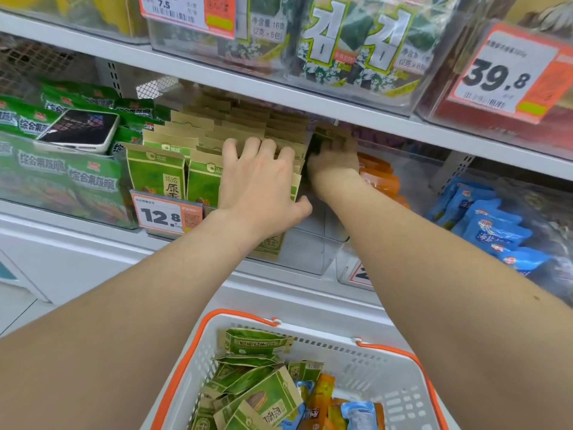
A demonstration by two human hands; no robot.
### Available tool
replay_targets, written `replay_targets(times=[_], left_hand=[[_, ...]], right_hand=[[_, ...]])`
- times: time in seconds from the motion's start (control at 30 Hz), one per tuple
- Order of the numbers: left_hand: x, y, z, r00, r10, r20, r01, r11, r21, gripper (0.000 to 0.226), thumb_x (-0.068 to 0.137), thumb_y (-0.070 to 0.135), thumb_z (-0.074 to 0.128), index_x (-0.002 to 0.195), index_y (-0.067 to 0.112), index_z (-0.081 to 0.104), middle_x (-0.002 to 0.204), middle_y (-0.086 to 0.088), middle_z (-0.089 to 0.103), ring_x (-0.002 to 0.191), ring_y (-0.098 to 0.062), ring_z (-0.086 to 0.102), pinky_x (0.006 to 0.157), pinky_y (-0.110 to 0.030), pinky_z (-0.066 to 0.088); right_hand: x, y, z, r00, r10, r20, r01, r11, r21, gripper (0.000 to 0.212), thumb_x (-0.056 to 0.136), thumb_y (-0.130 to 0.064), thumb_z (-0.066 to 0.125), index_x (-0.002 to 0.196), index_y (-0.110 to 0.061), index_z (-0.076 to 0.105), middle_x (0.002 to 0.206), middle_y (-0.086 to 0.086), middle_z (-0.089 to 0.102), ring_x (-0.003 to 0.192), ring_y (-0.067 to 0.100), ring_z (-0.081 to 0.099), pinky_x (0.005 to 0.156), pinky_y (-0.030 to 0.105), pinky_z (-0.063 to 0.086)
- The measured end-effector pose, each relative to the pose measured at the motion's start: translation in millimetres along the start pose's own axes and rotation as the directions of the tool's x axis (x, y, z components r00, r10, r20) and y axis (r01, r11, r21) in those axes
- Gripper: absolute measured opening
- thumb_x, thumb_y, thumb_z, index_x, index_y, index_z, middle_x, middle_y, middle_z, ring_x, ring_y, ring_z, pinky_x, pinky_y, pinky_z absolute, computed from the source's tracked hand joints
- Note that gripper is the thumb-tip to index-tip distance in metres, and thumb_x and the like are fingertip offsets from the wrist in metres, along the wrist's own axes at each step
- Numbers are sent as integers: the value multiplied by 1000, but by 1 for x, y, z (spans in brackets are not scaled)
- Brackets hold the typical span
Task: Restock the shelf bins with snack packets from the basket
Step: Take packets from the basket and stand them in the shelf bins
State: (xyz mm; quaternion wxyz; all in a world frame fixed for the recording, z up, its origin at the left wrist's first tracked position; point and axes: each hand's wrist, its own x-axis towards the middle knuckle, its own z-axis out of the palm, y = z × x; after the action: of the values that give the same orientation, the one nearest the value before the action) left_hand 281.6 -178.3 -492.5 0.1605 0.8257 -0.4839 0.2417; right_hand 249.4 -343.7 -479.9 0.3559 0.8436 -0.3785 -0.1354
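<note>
A clear shelf bin (313, 256) holds rows of green-and-tan snack packets (156, 172) standing upright. My left hand (260, 178) lies flat on the tops of the right-hand row, fingers spread, pressing the packets leftward. Deeper in the bin, at its right side, my right hand (336, 159) grips a green-and-tan packet (327, 139). Below, at the bottom of the view, a white basket with orange handles (378, 377) carries several more green packets (260, 395), plus orange and blue ones.
A phone (79, 130) lies on green packets in the left bin. Orange packets (379, 178) and blue packets (486, 221) fill the bins to the right. The shelf above (279, 91) hangs low over the bin. A 12.8 price tag (166, 214) fronts it.
</note>
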Motion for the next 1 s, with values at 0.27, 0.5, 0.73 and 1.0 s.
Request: replay_targets(times=[0.27,0.5,0.73,1.0], left_hand=[[-2,-2,-7,998,23,66,-23,1000,-7,75,70,73,53,125,22,61,126,-7,62,120,-33,52,105,-54,33],[-5,-8,-11,994,63,94,-59,997,-52,78,72,70,54,133,22,55,132,-6,57,124,-33,48,106,-54,32],[-14,-2,-23,989,77,127,-62,991,-117,77,75,64,61,138,19,50,138,-5,54,134,-31,42,113,-56,28],[-45,30,-53,994,81,-72,-97,959,-266,13,83,28,57,92,19,54,93,-4,57,91,-32,53,74,-44,47]], right_hand=[[-5,-9,24,981,-54,184,99,964,-245,88,99,-57,44,166,-21,0,173,10,6,159,38,3,124,60,5],[-4,-7,17,979,-46,197,94,966,-241,83,98,-51,43,166,-19,6,170,17,15,157,42,11,125,61,13],[-67,20,-14,985,-172,-2,169,967,193,35,96,-28,61,129,-19,58,132,12,59,129,37,49,111,55,31],[-168,27,40,745,150,-650,317,777,544,28,84,-20,45,96,-13,69,96,9,62,93,35,53,77,46,38]])
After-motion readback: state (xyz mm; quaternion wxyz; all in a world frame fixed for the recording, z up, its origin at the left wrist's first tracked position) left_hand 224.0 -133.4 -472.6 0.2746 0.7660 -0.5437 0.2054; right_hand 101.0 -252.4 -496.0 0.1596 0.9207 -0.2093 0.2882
